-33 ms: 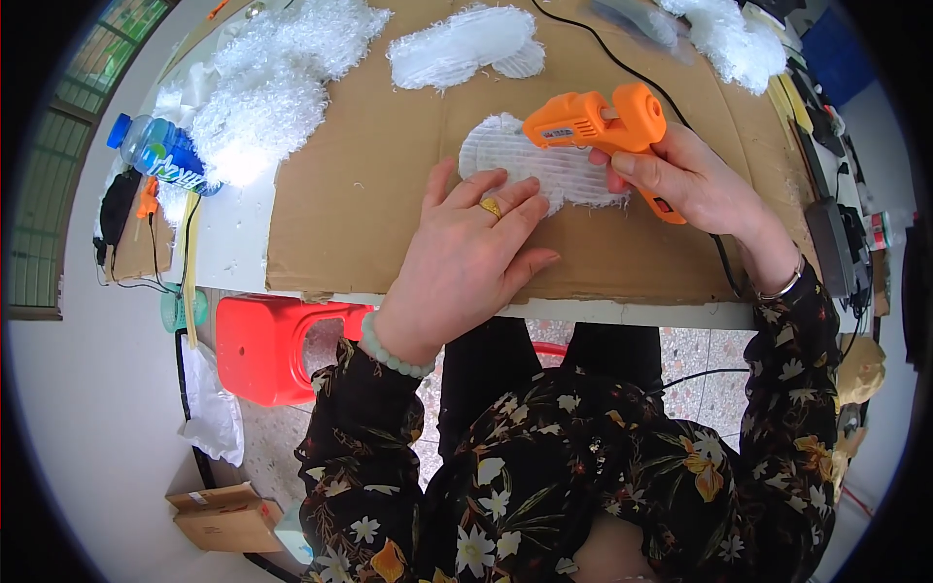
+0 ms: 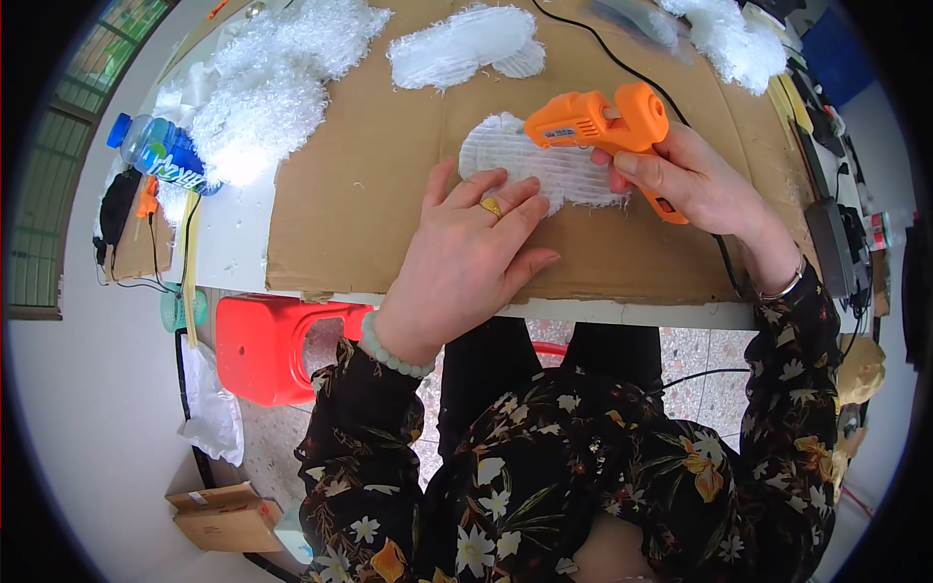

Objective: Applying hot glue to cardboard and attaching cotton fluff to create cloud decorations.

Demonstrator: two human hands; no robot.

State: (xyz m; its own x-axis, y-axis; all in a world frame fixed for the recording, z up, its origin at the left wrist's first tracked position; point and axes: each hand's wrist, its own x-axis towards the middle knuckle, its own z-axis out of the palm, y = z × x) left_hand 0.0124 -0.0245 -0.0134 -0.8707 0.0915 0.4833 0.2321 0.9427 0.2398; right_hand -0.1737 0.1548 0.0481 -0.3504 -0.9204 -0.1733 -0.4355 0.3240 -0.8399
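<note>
An orange hot glue gun (image 2: 603, 119) is gripped in my right hand (image 2: 692, 180). Its nozzle end points left, over a white, ribbed, fuzzy-edged piece of fabric (image 2: 573, 175) lying flat on brown cardboard (image 2: 360, 214). Fingers spread, my left hand (image 2: 476, 243) rests palm down, its fingertips along the fabric's lower left edge. The gun and my left fingers cover part of the fabric. Whether any glue is on it I cannot tell. Another white fabric piece (image 2: 457, 47) lies farther back on the cardboard.
Shaggy white material (image 2: 282, 83) is heaped at the back left, beside a blue-capped bottle (image 2: 160, 151) lying tilted. A black cord (image 2: 632, 70) crosses the cardboard behind the gun. More white fluff (image 2: 729, 44) lies back right. A red stool (image 2: 258, 350) stands below left.
The glue gun has shifted very slightly to the right with my right hand. My left hand and the fabric look the same.
</note>
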